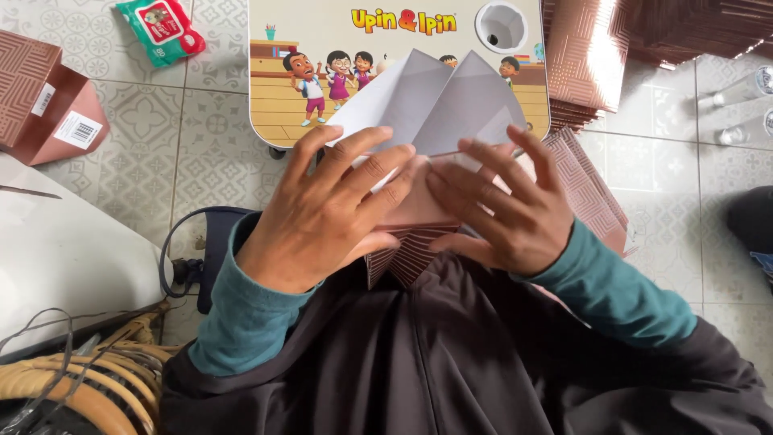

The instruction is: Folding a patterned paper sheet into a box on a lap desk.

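Both my hands press on a flat cardboard box blank (435, 105), pinkish-brown with a fine line pattern outside and pale grey inside. Its two pointed grey flaps stand up over the small table (322, 32). My left hand (330, 213) lies spread on the left half, fingers over the fold. My right hand (507, 205) holds the right half, thumb underneath. The patterned lower edge (407, 254) rests on my lap over dark cloth.
A small children's table with a cartoon print and a round cup hole (501, 26) stands ahead. Stacks of patterned flat blanks (588, 56) lie at the upper right and by my right knee (592, 189). A folded box (40, 97), a red-green packet (161, 28) and rattan (72, 379) sit left.
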